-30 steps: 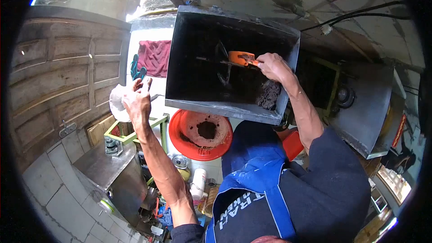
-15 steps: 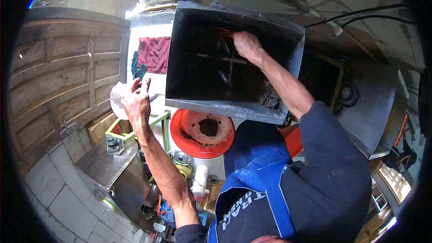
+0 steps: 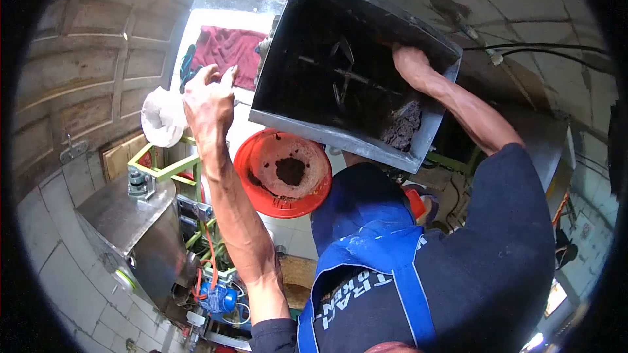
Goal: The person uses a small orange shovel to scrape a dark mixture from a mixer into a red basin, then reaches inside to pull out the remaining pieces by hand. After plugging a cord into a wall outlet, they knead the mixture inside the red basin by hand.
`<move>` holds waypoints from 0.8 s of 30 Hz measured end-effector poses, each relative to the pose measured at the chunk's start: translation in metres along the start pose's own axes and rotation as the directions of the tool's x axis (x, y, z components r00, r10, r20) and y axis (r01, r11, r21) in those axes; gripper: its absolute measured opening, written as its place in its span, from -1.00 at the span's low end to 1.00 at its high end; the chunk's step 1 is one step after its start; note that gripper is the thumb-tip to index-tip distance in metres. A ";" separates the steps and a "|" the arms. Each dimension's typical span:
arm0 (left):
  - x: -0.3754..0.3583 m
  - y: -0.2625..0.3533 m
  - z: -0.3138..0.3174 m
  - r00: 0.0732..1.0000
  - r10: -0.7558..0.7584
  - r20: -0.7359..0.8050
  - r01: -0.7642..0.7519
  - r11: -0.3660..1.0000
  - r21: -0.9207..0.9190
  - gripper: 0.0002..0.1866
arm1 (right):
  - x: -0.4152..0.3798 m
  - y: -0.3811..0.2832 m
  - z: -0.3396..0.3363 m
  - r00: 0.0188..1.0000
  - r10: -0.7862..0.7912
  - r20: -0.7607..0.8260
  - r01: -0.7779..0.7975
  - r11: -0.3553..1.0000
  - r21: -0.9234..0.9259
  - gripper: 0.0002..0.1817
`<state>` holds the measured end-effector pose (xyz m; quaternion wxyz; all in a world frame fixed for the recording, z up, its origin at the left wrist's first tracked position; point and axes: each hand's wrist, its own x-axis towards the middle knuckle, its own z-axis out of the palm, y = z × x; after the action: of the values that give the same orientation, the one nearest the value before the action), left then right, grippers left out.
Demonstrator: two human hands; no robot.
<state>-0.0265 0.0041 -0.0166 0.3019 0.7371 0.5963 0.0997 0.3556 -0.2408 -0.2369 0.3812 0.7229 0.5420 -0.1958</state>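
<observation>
My right hand (image 3: 412, 65) reaches into a deep metal mixing box (image 3: 333, 136), its fingers closed near the far inner wall. Something dark reddish shows faintly beside those fingers, too deep in shadow to name. Metal mixer blades (image 3: 347, 75) cross the middle of the box. A dark, crumbly lump (image 3: 403, 124) lies in its near right corner. My left hand (image 3: 209, 101) is in the air left of the box, fingers apart and holding nothing. Close beside it is a white bag-like thing (image 3: 162, 117). A red basin (image 3: 245, 173) with dark brown material (image 3: 290, 170) inside stands below the box.
A maroon cloth (image 3: 219, 52) lies behind my left hand. At left are a wooden door (image 3: 91, 72), a green metal frame (image 3: 173, 168) and a steel machine (image 3: 127, 216). Black cables (image 3: 536, 47) run along the wall at right. A blue motor (image 3: 219, 297) sits low down.
The view has shifted, and the box appears further right and more tilted. My right hand has moved toward the right side of the box. My left hand has risen slightly, away from the white bag-like thing.
</observation>
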 end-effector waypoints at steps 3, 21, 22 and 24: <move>-0.001 0.000 0.002 0.999 0.009 -0.039 -0.012 0.997 -0.070 -0.45 | -0.026 -0.004 -0.043 0.911 0.080 -0.404 0.084 0.924 0.372 -0.79; 0.000 0.000 0.004 0.999 -0.014 -0.041 0.010 0.996 -0.090 -0.45 | -0.102 -0.092 -0.073 0.955 -0.097 -0.281 0.282 0.598 0.750 -0.77; 0.000 0.000 0.004 0.999 -0.013 -0.041 0.010 0.996 -0.090 -0.45 | -0.100 -0.086 -0.080 0.956 -0.016 -0.293 0.237 0.632 0.738 -0.75; -0.001 0.001 0.003 0.999 0.000 -0.036 -0.003 0.995 -0.098 -0.45 | -0.087 -0.086 -0.084 0.906 0.175 -0.386 0.180 0.666 0.724 -0.74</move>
<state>-0.0244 0.0022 -0.0177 0.3269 0.7200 0.5955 0.1422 0.2350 -0.2217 -0.1521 -0.0755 0.8384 0.4840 -0.2388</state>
